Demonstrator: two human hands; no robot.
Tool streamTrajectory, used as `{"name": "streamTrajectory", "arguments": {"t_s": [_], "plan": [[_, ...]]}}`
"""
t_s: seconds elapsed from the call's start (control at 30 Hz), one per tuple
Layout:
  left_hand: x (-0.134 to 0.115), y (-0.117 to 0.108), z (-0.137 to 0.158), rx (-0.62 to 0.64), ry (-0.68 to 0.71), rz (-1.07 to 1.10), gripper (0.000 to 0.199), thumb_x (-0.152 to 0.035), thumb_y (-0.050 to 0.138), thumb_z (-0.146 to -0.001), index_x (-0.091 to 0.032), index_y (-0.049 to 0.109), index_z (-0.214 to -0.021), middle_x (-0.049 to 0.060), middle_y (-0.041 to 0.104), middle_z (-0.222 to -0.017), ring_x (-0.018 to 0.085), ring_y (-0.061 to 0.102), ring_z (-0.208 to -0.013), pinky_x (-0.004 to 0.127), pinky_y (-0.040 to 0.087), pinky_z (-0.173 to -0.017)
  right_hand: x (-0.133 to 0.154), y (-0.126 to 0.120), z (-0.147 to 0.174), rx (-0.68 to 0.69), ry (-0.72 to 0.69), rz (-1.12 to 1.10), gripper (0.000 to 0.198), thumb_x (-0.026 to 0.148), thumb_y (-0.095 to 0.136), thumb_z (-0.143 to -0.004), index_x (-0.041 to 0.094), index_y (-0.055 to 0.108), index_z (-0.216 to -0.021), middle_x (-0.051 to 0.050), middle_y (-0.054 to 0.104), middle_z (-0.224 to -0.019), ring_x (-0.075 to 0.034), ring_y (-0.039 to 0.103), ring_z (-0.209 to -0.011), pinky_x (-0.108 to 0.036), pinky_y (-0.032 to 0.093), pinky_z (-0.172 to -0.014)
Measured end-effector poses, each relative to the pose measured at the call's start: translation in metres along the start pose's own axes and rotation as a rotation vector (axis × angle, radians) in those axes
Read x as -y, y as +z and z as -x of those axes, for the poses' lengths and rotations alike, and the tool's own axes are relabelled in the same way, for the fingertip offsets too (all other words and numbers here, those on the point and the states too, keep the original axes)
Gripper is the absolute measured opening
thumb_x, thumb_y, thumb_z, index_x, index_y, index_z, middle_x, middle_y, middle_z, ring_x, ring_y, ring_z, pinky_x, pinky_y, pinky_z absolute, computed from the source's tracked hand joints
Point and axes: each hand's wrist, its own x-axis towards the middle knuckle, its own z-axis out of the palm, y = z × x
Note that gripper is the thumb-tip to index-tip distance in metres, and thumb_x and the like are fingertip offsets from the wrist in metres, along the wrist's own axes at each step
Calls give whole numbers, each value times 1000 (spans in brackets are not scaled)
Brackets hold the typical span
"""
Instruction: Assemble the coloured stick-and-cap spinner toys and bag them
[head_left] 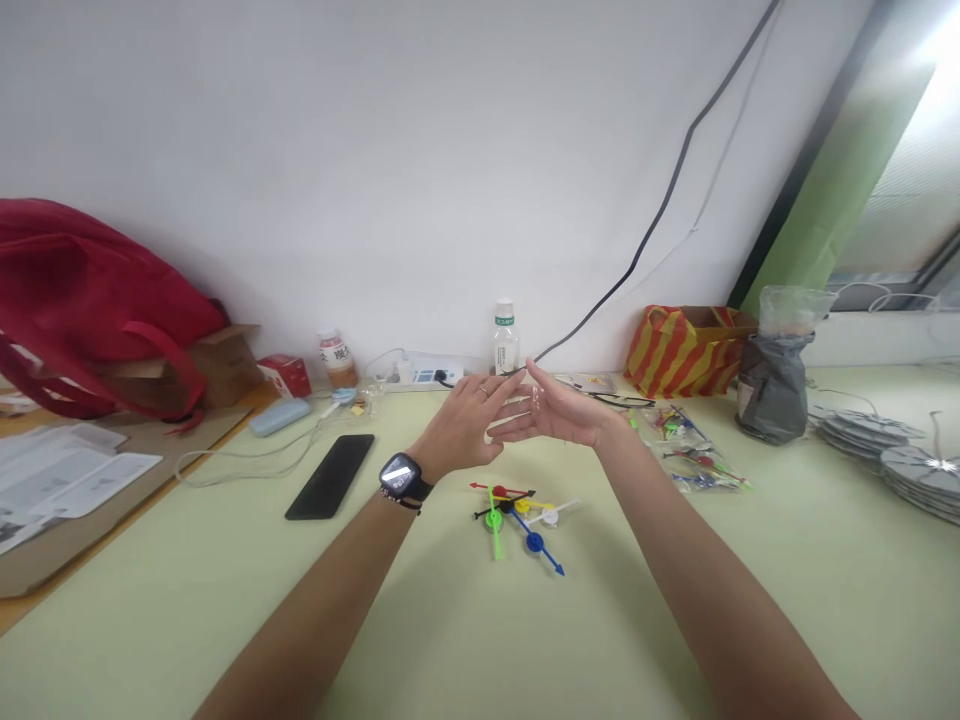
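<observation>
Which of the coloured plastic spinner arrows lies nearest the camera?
The blue arrow, its tip pointing toward the lower right; the green, yellow, white and red ones lie farther back.

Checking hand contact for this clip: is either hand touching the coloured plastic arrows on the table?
No: both the left hand and right hand are raised together above the table, clear of the coloured arrows.

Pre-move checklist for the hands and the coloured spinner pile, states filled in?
1. Left hand empty: cannot tell, fingers overlap the right hand's.
2. Right hand empty: cannot tell, something pale shows between the hands.
3. Spinners in view on table: ok, piled below the hands.
4. Hands off the pile: ok, both held above it.
5. Phone apart from pile: ok, lies to the left.
6. Bagged spinners apart from the pile: ok, to the right.
</observation>
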Motion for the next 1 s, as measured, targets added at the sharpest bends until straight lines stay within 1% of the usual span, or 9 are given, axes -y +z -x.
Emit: {"name": "streamTrajectory", "arguments": {"t_s": [0.1, 0.17, 0.37, 0.47, 0.57, 0.7, 0.8, 0.87, 1.0], "plan": [[5, 0, 4, 6, -22, 11, 98, -18, 64, -73, -21, 20, -161, 14, 50, -144, 35, 46, -131, 52, 37, -111, 2, -2, 2, -50, -5, 34, 60, 65, 44, -99, 16, 65, -125, -15, 75, -114, -28, 73, -107, -50, 48, -110], [8, 1, 7, 17, -32, 16, 98, -19, 65, -73, -22, 21, -161, 13, 49, -146, 35, 45, -132, 52, 35, -113, 2, -3, 4, -78, -2, 53, 56, 62, 47, -100, 16, 65, -126, -16, 75, -114, -28, 74, -106, -49, 48, -110], [18, 1, 13, 44, -73, 10, 103, -21, 70, -72, -24, 20, -162, 13, 49, -147, 35, 45, -133, 51, 35, -113, 5, -11, 10, -142, 19, 75, 54, 59, 50, -100, 17, 61, -133, -16, 73, -123, -28, 74, -107, -50, 50, -109], [19, -2, 13, 39, -89, -1, 106, -30, 76, -72, -24, 20, -162, 14, 48, -147, 37, 43, -135, 53, 33, -115, 7, -11, 12, -154, 13, 76, 55, 58, 50, -101, 16, 60, -134, -17, 72, -124, -28, 73, -108, -51, 48, -110], [16, -5, 12, 28, -91, -4, 107, -37, 80, -72, -25, 22, -161, 14, 47, -148, 39, 41, -136, 56, 30, -116, 9, -9, 13, -147, -2, 76, 54, 57, 49, -101, 16, 61, -133, -16, 73, -123, -28, 73, -108, -51, 47, -111], [18, -6, 12, 8, -102, 16, 104, -39, 80, -75, -26, 23, -161, 14, 47, -149, 38, 41, -137, 57, 29, -117, 12, -6, 16, -132, -16, 78, 52, 56, 47, -102, 16, 64, -130, -16, 73, -124, -28, 72, -110, -52, 46, -112], [26, -4, 14, -28, -180, 60, 111, -46, 82, -74, -26, 18, -162, 16, 40, -156, 40, 37, -142, 59, 29, -117, 13, -7, 18, -107, -44, 64, 52, 56, 44, -103, 17, 65, -130, -16, 72, -126, -28, 70, -116, -51, 43, -115], [30, -3, 14, -37, -217, 132, 115, -50, 83, -74, -26, 13, -163, 16, 34, -161, 40, 33, -146, 59, 31, -117, 12, -8, 19, -77, -63, 51, 54, 58, 43, -103, 17, 65, -130, -16, 70, -130, -28, 66, -122, -49, 40, -117], [27, -4, 10, -40, -164, 273, 114, -49, 81, -78, -28, 8, -164, 15, 25, -165, 36, 28, -151, 54, 32, -120, 7, -9, 17, 33, -64, 31, 57, 61, 48, -100, 16, 64, -131, -15, 63, -141, -28, 57, -134, -47, 33, -121]]}}
